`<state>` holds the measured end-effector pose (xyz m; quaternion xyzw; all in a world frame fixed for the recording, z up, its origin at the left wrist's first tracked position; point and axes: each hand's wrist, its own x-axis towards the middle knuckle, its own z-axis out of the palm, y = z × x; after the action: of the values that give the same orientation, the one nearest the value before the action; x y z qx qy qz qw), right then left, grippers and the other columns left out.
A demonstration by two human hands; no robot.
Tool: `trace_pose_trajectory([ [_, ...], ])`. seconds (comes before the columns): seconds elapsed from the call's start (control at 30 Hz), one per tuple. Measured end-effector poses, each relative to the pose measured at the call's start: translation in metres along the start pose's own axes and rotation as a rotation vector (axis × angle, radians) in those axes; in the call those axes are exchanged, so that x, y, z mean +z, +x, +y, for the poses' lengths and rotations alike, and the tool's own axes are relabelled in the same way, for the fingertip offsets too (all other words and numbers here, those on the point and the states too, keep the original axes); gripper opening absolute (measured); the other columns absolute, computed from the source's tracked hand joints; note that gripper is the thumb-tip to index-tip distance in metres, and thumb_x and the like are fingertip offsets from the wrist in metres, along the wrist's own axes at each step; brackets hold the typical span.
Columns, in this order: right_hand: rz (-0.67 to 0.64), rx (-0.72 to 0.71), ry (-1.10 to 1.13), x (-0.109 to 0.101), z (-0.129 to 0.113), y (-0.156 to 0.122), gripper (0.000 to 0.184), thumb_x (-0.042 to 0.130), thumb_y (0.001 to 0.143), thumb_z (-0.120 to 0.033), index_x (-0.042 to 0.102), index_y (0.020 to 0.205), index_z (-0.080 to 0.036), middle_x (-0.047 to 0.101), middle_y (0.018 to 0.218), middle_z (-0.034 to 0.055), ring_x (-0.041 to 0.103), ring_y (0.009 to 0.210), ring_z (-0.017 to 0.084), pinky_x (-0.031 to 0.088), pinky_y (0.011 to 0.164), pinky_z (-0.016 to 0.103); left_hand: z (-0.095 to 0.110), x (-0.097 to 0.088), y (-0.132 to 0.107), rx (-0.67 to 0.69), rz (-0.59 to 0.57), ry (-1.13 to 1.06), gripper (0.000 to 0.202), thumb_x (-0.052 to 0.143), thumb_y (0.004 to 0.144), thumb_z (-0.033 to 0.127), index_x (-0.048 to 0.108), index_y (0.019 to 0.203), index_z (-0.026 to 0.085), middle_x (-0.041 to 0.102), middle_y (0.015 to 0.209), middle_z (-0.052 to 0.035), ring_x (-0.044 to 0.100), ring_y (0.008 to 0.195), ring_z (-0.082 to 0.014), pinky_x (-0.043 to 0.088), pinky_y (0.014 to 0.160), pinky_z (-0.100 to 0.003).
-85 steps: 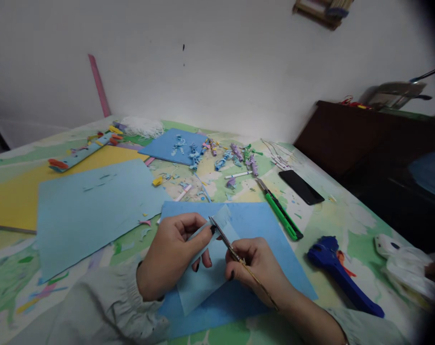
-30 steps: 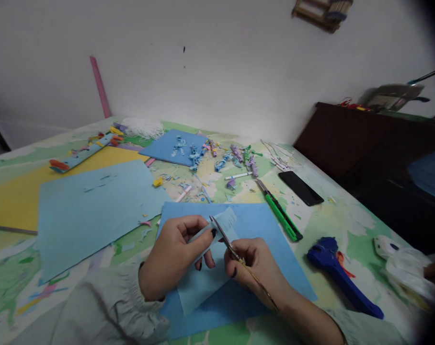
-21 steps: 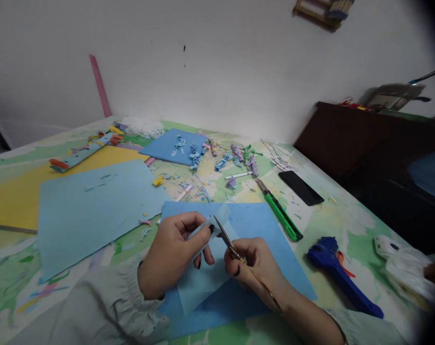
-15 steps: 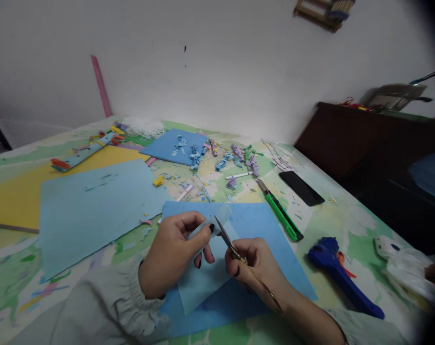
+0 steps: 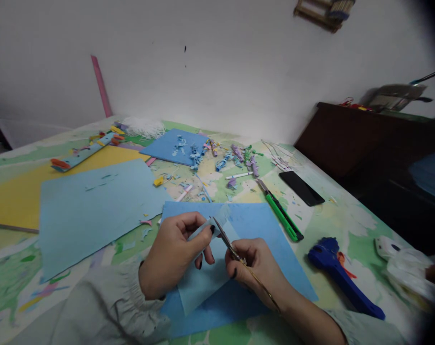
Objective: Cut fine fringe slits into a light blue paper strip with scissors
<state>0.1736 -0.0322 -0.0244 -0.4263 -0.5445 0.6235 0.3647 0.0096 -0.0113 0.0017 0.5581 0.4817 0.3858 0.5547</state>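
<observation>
My left hand (image 5: pixel 183 249) pinches a small piece of light blue paper (image 5: pixel 211 231) between thumb and fingers. My right hand (image 5: pixel 257 266) is closed round a pair of scissors (image 5: pixel 225 235), whose blades point up and to the left. The blade tips are at the edge of the pinched paper; whether they cut into it I cannot tell. Beneath both hands lies a light blue paper sheet (image 5: pixel 199 287), on top of a larger blue sheet (image 5: pixel 285 258).
Right of the hands are a green utility knife (image 5: pixel 284 218) with its blade out, a black phone (image 5: pixel 301 188) and a dark blue tool (image 5: pixel 343 278). Left lies another light blue sheet (image 5: pixel 95 206) over a yellow one (image 5: pixel 9 201). Rolled paper pieces (image 5: pixel 223 160) and scraps lie behind.
The scissors' blades have drawn slightly closer together, and their tips have shifted a little to the left. Both hands stay nearly in place.
</observation>
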Motion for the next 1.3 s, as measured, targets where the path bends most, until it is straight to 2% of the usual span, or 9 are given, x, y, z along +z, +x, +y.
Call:
trace_pose_trajectory([
  [0.63,0.081,0.047,-0.198,-0.0009,0.0022,0.0019,0.039,0.075,0.055,-0.042,0.047,0.048,-0.014,0.03,0.042,-0.0076,0.024,0.041,0.005,0.016,0.038,0.02,0.0029,0.0003,0.0002,-0.005,-0.004,-0.034,0.014,0.053,0.075,0.024,0.054,0.063,0.016,0.057,0.04,0.0028,0.046,0.035,-0.0073,0.04,0.038,-0.018],
  [0.93,0.085,0.058,-0.186,0.0002,0.0016,0.0022,0.039,0.075,0.054,-0.041,0.048,0.048,-0.014,0.031,0.042,-0.0075,0.025,0.041,0.005,0.017,0.039,0.02,0.0024,0.0001,-0.0007,-0.01,-0.009,-0.041,0.015,0.053,0.075,0.025,0.054,0.063,0.015,0.057,0.04,0.0026,0.046,0.034,-0.0072,0.039,0.037,-0.017],
  [1.2,-0.028,-0.042,-0.099,-0.0014,0.0004,-0.0023,0.05,0.065,0.061,-0.06,0.044,0.056,-0.015,0.031,0.048,-0.0063,0.023,0.044,0.005,0.016,0.039,0.02,0.0023,0.0003,-0.0001,-0.001,0.003,-0.044,0.013,0.054,0.074,0.023,0.054,0.063,0.016,0.057,0.04,0.0028,0.047,0.035,-0.0077,0.04,0.037,-0.018],
  [1.3,-0.042,-0.055,-0.1,-0.0014,-0.0004,-0.0026,0.052,0.063,0.062,-0.062,0.044,0.055,-0.014,0.031,0.048,-0.0059,0.024,0.044,0.005,0.016,0.039,0.02,0.0015,0.0003,0.0001,0.003,0.001,-0.039,0.013,0.054,0.075,0.023,0.054,0.064,0.015,0.058,0.041,0.0026,0.046,0.034,-0.0073,0.039,0.036,-0.017],
])
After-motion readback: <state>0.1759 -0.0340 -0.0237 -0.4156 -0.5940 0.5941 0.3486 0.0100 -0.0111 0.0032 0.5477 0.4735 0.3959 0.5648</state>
